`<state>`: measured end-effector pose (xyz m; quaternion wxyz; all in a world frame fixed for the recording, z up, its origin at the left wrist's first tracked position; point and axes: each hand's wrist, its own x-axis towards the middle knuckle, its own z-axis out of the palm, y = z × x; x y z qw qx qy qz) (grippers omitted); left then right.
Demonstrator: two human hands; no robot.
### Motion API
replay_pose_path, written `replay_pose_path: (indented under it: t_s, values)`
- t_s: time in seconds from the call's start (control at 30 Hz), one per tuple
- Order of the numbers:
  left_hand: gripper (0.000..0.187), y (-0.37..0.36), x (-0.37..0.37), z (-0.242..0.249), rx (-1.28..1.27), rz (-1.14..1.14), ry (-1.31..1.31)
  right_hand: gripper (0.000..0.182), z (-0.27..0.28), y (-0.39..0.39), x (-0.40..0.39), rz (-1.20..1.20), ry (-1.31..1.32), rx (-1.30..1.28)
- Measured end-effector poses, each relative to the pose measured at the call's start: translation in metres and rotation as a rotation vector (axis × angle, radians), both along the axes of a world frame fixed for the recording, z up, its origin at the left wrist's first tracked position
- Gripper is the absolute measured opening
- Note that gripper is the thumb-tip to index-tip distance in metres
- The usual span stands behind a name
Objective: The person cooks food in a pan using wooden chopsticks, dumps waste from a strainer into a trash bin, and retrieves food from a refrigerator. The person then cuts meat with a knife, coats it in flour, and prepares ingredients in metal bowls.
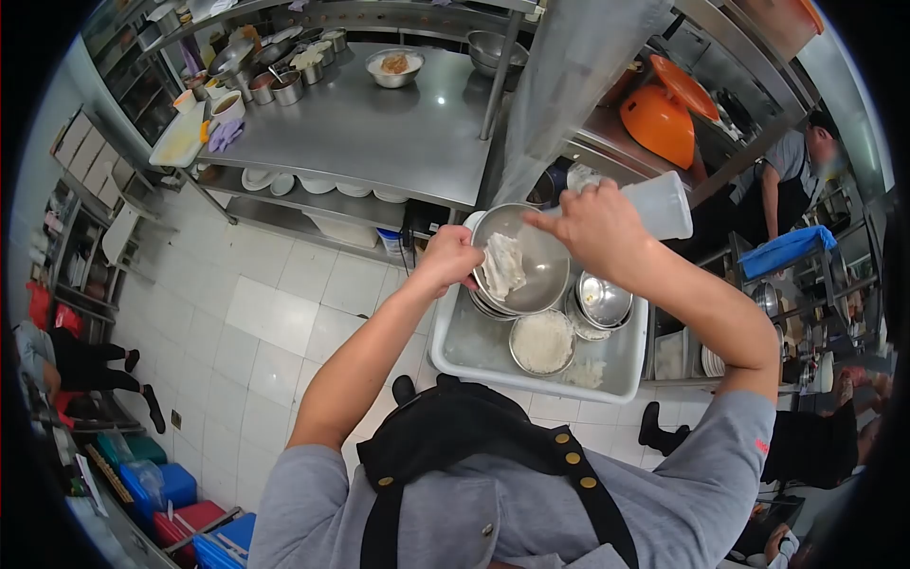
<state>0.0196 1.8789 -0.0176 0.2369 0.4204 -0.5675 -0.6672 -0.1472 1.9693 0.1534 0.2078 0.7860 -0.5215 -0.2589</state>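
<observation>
A steel bowl [545, 270] with a pale, whitish piece of food [503, 266] inside is tilted over a large white tub [445, 346]. My left hand [449, 258] grips the bowl's left rim. Above the bowl's right side, my right hand [602, 226] is closed around a translucent white container [661, 207], which lies on its side. Within the tub, a bowl of white grainy food [542, 342] stands in front, and a stack of smaller steel bowls [605, 300] is at the right.
A steel table [379, 142] with pots and a filled bowl [394, 68] stands ahead. Clear plastic sheeting [569, 85] hangs near an orange appliance [659, 123]. One person [791, 171] is at the right; another person's legs [104, 365] show at the left.
</observation>
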Motion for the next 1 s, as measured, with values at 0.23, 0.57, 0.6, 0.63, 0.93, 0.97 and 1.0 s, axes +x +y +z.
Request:
replay_pose_path:
  t_s: [0.23, 0.57, 0.6, 0.63, 0.93, 0.97, 1.0]
  values:
    - [0.013, -0.002, 0.008, -0.001, -0.006, -0.001, -0.012, 0.049, -0.007, 0.002, 0.011, 0.083, 0.034, -0.034]
    - [0.008, -0.007, 0.015, -0.007, 0.123, -0.034, 0.053, 0.055, -0.003, 0.012, -0.010, -0.194, 0.002, 0.076]
    - [0.008, -0.008, 0.014, -0.008, 0.143, -0.042, 0.072, 0.060, -0.003, 0.016, -0.014, -0.229, -0.057, 0.108]
    - [0.008, -0.010, 0.012, -0.009, 0.138, -0.048, 0.072, 0.065, -0.003, 0.020, -0.019, -0.265, -0.117, 0.138]
    - [0.009, -0.011, -0.021, -0.007, 0.131, -0.154, 0.077, 0.081, 0.000, 0.071, -0.076, -0.453, -0.311, 0.063]
    - [0.009, -0.010, -0.024, -0.005, 0.121, -0.161, 0.079, 0.081, 0.000, 0.080, -0.085, -0.459, -0.310, 0.052]
    - [0.010, -0.007, -0.025, -0.002, 0.164, -0.143, 0.115, 0.084, -0.002, 0.090, -0.095, -0.471, -0.490, 0.039]
